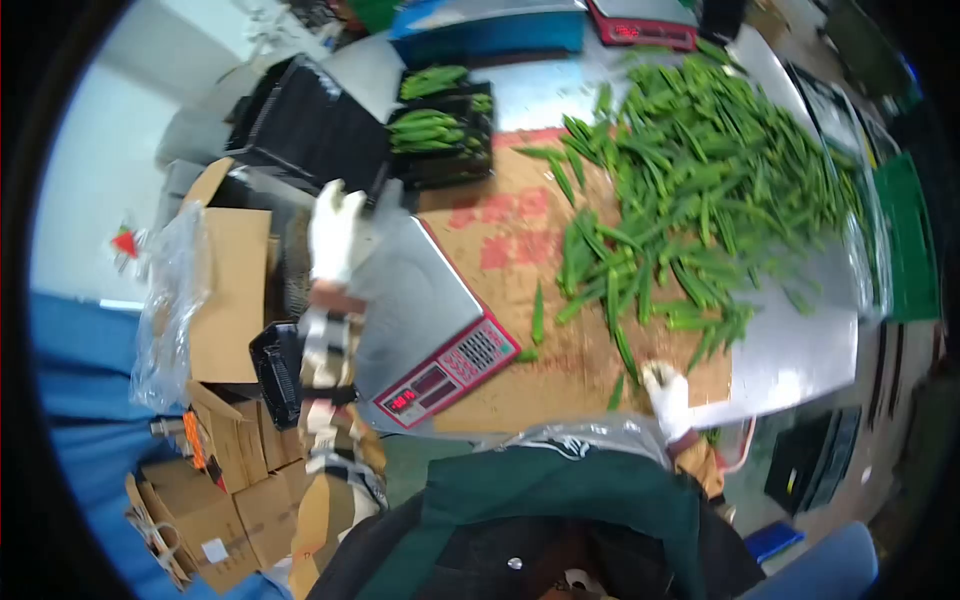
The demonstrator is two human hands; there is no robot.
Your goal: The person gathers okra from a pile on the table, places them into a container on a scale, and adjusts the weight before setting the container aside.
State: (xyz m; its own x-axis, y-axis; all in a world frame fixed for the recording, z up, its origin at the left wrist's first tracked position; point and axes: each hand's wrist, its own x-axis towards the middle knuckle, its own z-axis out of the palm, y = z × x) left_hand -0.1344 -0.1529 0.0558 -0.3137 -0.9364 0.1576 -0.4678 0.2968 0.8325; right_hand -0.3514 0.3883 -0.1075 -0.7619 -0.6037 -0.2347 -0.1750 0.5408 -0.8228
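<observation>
My left hand (335, 232), in a white glove, reaches over the far left side of the scale, its fingers apart at the near edge of a stack of black trays (318, 122). Below it to the right sits a scale (425, 310) with a bare metal top and a red-rimmed keypad. My right hand (665, 392), also in a white glove, is closed low at the table's near edge, beside the tip of an okra pod (626, 355); what its fingers hold is hidden. A large heap of okra (700, 180) spreads beyond it over cardboard (500, 225) and metal.
Black trays filled with okra (425, 130) stand behind the scale. A second red scale (645, 25) and a blue bin (488, 35) are at the back. Open cardboard boxes (232, 295) and a loose black tray (275, 370) lie left; a green crate (905, 235) stands right.
</observation>
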